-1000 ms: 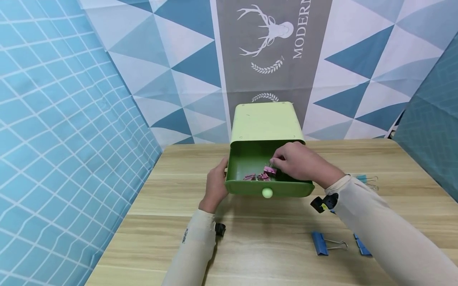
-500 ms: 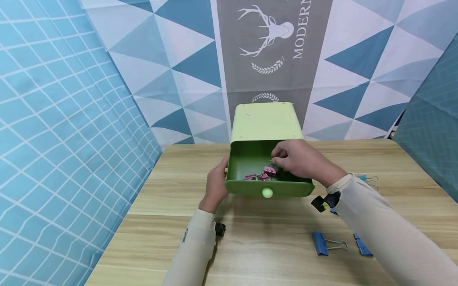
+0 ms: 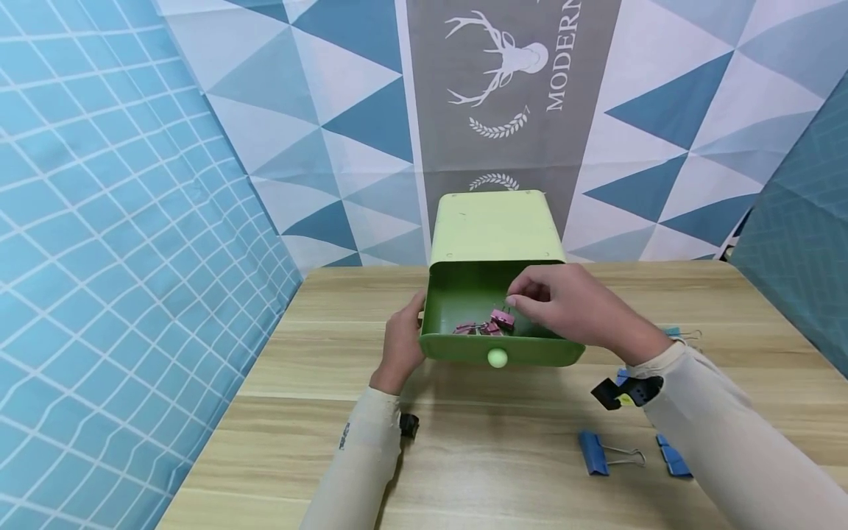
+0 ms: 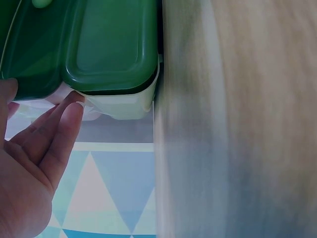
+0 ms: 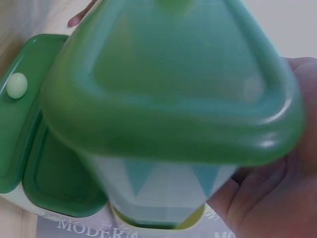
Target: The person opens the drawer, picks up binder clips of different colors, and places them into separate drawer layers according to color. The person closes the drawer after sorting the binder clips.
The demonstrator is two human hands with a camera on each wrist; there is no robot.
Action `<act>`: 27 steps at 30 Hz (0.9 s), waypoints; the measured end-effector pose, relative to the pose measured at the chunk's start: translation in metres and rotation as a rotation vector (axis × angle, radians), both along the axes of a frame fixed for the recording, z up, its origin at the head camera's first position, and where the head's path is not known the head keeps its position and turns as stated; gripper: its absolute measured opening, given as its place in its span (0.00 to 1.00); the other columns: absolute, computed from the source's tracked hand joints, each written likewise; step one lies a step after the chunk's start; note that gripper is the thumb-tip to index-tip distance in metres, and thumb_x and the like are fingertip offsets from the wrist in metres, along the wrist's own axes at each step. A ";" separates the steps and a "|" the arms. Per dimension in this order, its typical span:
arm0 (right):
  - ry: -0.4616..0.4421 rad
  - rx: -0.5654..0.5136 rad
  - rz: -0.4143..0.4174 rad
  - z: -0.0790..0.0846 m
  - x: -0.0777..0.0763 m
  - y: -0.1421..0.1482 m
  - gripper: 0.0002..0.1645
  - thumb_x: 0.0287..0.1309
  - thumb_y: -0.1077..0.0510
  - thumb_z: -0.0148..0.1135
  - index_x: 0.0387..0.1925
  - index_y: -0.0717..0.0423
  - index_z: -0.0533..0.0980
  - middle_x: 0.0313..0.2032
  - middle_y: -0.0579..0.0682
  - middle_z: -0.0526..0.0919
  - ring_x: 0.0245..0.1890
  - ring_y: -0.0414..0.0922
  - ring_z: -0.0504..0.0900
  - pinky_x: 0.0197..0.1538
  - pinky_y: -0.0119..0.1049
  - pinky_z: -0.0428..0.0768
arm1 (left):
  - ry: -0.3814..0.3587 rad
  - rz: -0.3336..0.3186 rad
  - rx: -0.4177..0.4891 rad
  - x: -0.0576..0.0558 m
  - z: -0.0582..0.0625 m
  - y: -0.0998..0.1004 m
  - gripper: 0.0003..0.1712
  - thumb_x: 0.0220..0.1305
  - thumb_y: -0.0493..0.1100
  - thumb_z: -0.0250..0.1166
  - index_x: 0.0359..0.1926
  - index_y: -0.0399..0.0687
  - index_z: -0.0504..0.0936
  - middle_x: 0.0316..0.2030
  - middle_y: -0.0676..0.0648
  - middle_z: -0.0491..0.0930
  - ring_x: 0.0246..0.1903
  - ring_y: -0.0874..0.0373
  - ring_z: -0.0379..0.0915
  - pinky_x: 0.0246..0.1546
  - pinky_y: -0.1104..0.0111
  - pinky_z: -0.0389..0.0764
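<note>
A green box [image 3: 497, 224] stands on the table with an upper drawer [image 3: 440, 345] pulled out. Several pink binder clips lie inside it. My left hand [image 3: 400, 342] rests along the drawer's left side. In the left wrist view its thumb [image 4: 9, 90] touches the drawer front, and its fairly straight fingers [image 4: 64, 129] reach the box's side. My right hand [image 3: 566, 302] is over the drawer's right half, thumb and index finger slightly apart beside a pink binder clip [image 3: 502, 319] with its wire handles up. The drawer front [image 5: 173, 114] hides the right fingertips in the right wrist view.
Blue binder clips, one clip [image 3: 593, 453] and another clip [image 3: 673, 458], lie on the wooden table [image 3: 305, 427] at right. A teal clip [image 3: 672, 331] lies farther back. Lower drawer [image 5: 64, 173] and knobbed drawer [image 5: 16, 129] are closed. Patterned cloth [image 3: 358, 132] stands behind.
My right hand's fingertips have come apart from a pinch by the pink clip, and the hand and wrist have shifted a little right. The clip tilts slightly. My left hand stays put.
</note>
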State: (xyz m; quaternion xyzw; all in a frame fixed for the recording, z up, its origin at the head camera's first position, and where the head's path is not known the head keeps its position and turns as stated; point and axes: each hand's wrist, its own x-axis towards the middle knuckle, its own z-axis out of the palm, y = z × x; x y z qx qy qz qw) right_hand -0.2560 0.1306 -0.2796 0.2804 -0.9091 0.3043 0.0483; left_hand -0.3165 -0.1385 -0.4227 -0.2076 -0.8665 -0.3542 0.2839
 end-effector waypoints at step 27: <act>0.303 -0.014 0.096 0.014 0.044 0.006 0.05 0.58 0.55 0.62 0.37 0.42 0.79 0.27 0.31 0.74 0.26 0.31 0.71 0.27 0.27 0.74 | -0.001 -0.001 -0.004 0.000 0.001 0.000 0.24 0.59 0.38 0.60 0.56 0.63 0.71 0.39 0.55 0.81 0.40 0.61 0.77 0.33 0.67 0.78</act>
